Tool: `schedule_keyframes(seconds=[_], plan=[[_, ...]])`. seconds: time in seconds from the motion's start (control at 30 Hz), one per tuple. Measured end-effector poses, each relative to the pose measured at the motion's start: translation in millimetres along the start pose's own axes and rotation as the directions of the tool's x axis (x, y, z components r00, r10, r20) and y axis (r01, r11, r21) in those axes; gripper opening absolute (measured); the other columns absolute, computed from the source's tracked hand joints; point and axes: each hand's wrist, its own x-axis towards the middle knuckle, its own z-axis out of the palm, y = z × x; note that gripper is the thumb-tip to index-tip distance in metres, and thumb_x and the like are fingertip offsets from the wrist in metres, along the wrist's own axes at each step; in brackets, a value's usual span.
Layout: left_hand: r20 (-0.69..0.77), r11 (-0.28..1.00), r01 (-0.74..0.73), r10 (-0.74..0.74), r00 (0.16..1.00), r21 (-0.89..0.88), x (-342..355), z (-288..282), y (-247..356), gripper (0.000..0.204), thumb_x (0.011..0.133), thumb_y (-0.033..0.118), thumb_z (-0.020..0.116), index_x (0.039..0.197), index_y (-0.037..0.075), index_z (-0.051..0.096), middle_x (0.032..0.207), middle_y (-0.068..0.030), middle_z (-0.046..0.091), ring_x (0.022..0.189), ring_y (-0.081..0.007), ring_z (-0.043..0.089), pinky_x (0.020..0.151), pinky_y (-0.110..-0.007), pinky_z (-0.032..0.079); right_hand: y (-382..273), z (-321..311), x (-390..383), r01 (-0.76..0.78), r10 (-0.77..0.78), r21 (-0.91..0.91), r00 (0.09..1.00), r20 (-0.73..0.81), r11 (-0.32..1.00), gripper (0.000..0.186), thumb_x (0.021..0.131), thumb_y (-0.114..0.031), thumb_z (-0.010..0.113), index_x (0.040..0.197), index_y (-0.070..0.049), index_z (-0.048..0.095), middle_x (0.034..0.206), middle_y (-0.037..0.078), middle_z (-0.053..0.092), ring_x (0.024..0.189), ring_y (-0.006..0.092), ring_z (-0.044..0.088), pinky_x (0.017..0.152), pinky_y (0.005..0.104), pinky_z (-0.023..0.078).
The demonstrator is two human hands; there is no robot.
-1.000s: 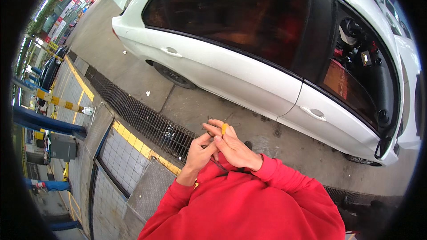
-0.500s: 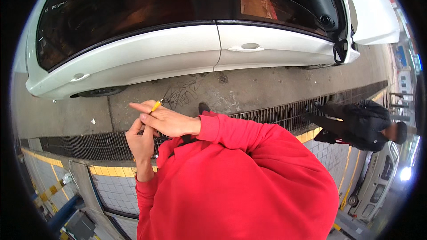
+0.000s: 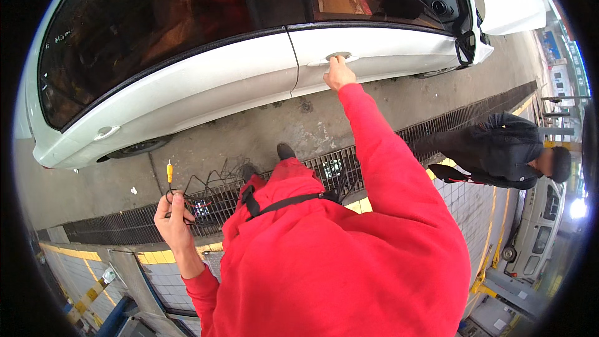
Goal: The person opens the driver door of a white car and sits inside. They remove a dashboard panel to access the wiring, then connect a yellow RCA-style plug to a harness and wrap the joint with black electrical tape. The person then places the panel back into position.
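Note:
My left hand [image 3: 173, 219] is closed on a thin black cable [image 3: 168, 200], pinched between thumb and fingers. A yellow-bodied plug with a metal tip [image 3: 170, 173] stands up from the grip. Dark loops of cable [image 3: 206, 182] trail from that hand toward my feet. My right arm reaches out to a white car [image 3: 206, 90]. The fingers of my right hand [image 3: 340, 75] are hooked at the door handle [image 3: 317, 62], partly covering it. The door beside it sits flush in the body, its window partly lowered.
A slotted metal drain grate [image 3: 125, 215] runs along the floor under me. To the right stands a person in dark clothes [image 3: 499, 150], with a parked van [image 3: 536, 231] behind. A blue and yellow metal frame [image 3: 103, 306] is at the lower left.
My hands have parted. The right has reached forward to the car's door handle; the left has moved down and left with the cable and yellow plug. The car appears slightly shifted in view.

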Motion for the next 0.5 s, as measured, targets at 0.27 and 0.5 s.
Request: schedule_keyframes(seconds=[0.27,0.5], plan=[[0.041,0.999,-0.007,0.005,0.999,0.044,-3.0,-41.5,-1.0,0.019,0.107,0.022,0.076,0.107,0.003,0.075,0.071,0.0056,0.062,0.051,-0.0014,0.048,0.048,-0.021,0.029,-2.6,8.9,22.6,-0.016,0.033,-0.133,0.991,0.127,0.991,0.046,0.092,-0.023,0.069,0.133,-0.004,0.063,0.143,0.023,0.062,0.129,0.0463,0.065,0.106,0.0543,0.056],[0.086,0.995,0.059,-0.065,0.994,0.074,23.7,-60.9,7.7,0.015,0.106,0.019,0.075,0.106,0.004,0.075,0.074,0.0048,0.065,0.052,-0.0014,0.050,0.049,-0.020,0.030,-2.5,4.1,-10.2,-0.043,0.050,-0.151,0.998,0.044,0.988,0.035,0.096,-0.016,0.063,0.130,-0.007,0.061,0.139,0.020,0.062,0.121,0.0444,0.071,0.100,0.0546,0.058]])
